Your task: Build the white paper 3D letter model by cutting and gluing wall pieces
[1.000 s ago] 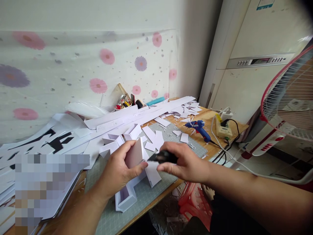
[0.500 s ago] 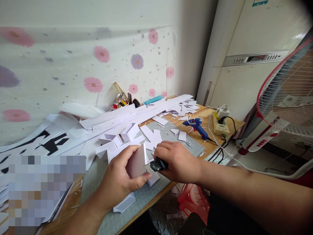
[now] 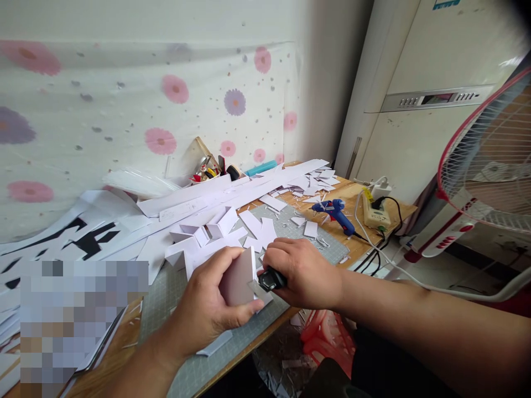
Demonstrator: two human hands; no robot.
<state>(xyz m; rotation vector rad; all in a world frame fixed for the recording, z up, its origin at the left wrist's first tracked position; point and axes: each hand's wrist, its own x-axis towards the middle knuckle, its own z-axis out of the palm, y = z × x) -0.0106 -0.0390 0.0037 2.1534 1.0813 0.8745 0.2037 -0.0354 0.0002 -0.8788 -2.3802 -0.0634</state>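
My left hand (image 3: 211,304) is closed round a white foam board piece (image 3: 239,281), thumb low on its near side, and holds it upright above the grey cutting mat (image 3: 166,309). In my right hand (image 3: 301,273) is a black utility knife (image 3: 271,280), gripped in a fist. Its blade meets the right edge of the board piece; the handle's rear is hidden in my palm. Behind my left hand stand folded white board pieces (image 3: 224,222) on the mat. A small angled white piece (image 3: 214,344) lies below my left wrist.
A blue hot glue gun (image 3: 335,213) lies right of the mat, near a power strip (image 3: 375,213) with cables. Long white strips (image 3: 199,204) and offcuts (image 3: 311,182) cover the table's back. A fan (image 3: 489,155) stands at right; a red basket (image 3: 327,337) sits below the table edge.
Both hands have shifted slightly right with the board piece and knife. The blade has come up a little along the board's edge.
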